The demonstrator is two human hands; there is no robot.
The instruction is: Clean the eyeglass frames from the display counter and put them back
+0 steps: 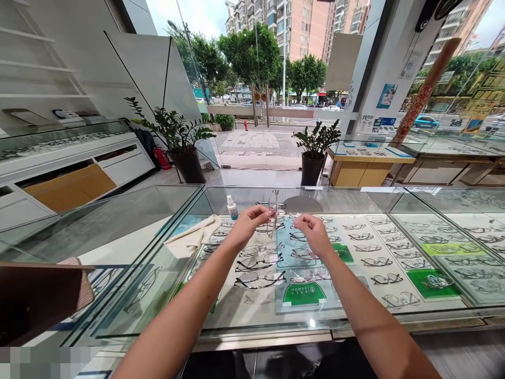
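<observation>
My left hand (252,221) pinches a thin-framed pair of glasses (274,202), held up on edge above the glass display case (232,334). To its right, my right hand (313,231) is closed, its thumb and fingertips together; what it holds, if anything, is too small to make out. Beneath both hands, rows of glasses (260,261) lie inside the case. On the glass at the left are a beige cloth (193,237) and a small white bottle (232,207) with a blue label.
A brown object (43,300) juts in at the left edge. Beyond the case stand two potted plants (189,163), (313,166) before a glass door. A green sign (304,293) lies in the case. Another counter (366,168) stands at the back right.
</observation>
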